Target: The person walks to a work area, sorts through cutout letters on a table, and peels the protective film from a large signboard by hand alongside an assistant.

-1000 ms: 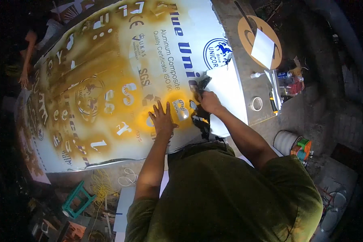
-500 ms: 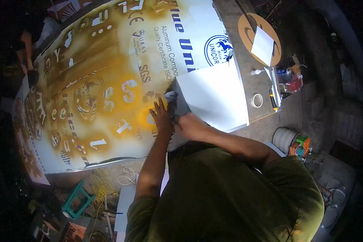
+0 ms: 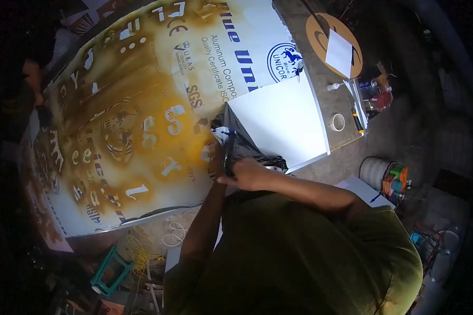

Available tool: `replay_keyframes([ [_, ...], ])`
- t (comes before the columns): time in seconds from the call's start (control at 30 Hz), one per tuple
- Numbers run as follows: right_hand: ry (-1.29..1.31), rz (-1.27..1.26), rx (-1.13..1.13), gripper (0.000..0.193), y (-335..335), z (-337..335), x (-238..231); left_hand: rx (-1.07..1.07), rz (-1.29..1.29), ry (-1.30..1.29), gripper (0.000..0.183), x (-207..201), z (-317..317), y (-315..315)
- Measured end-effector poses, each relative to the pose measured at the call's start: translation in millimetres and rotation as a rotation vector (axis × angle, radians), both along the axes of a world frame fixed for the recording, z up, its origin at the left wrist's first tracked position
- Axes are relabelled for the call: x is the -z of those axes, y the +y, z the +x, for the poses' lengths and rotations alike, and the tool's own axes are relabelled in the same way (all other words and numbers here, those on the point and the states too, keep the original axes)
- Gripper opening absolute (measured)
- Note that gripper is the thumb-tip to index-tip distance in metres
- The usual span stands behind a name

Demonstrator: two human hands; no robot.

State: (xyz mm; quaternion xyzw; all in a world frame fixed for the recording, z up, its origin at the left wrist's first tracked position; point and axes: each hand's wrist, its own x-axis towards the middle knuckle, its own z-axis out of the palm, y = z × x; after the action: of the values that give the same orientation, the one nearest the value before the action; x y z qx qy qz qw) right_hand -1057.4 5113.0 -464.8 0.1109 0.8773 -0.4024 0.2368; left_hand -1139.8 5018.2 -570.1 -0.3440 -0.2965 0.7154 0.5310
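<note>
A large panel is covered by a printed protective film (image 3: 157, 131) with yellow-brown overspray. At its right part the film is peeled back, baring a smooth white surface (image 3: 278, 115). The loose part of the film shows a black underside (image 3: 244, 139) and bunches up in front of my body. My right hand (image 3: 249, 174) is closed on this bunched film. Close beside it, my left hand (image 3: 216, 163) is at the fold of the film; its fingers are blurred and partly hidden.
Right of the panel lie a round tan board (image 3: 320, 44) with a white sheet (image 3: 339, 54), a tape roll (image 3: 337, 122) and a yellow-black cutter (image 3: 358, 124). A wire spool (image 3: 376, 173) and a green stool (image 3: 112, 270) stand nearer. Another person's arm (image 3: 33, 79) is at far left.
My left hand has moved from lying spread on the film to beside my right hand. More black underside now shows, and the bunched film has spread to the right along the near edge.
</note>
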Motion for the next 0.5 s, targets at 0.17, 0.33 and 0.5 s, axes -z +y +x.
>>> replay_keyframes([
  [0.17, -0.037, -0.012, 0.004, 0.061, 15, 33, 1, 0.387, -0.218, 0.773, 0.061, -18, 7, -5],
  [0.33, -0.094, -0.511, 0.238, 0.041, 25, 84, 36, 0.63, -0.62, 1.374, 0.05, -7, 31, 17],
  [0.5, 0.028, -0.529, 0.758, 0.034, 66, 140, 67, 0.881, -0.828, 1.669, 0.049, 2, 44, 32],
])
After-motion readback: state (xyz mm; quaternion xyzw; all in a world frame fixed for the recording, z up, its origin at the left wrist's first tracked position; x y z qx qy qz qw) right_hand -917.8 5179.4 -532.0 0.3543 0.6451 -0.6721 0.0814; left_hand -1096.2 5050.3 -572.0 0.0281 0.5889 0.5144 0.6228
